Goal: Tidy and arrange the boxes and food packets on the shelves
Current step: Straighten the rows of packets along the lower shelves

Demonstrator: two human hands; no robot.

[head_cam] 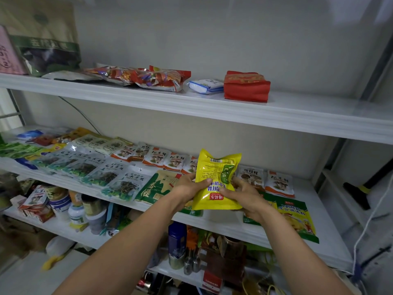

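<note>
Both my hands hold a yellow food packet (217, 179) upside down above the middle shelf (214, 220). My left hand (189, 187) grips its left edge with the thumb across the front. My right hand (240, 193) grips its lower right side. Under and around the packet lie rows of flat packets: grey-green ones (106, 175) to the left, white and orange mushroom packets (161, 159) behind, a green and yellow packet (295, 216) to the right. On the top shelf (148, 99) lie red sweet bags (159, 78), a white and blue pack (206, 86) and a red bag (246, 86).
A tall green and beige bag (42, 37) and a pink box (8, 54) stand at the top shelf's left end. The shelf below holds jars, bottles and small boxes (70, 207). The top shelf's right end (329, 109) is bare. A black tool handle (361, 188) leans at the right.
</note>
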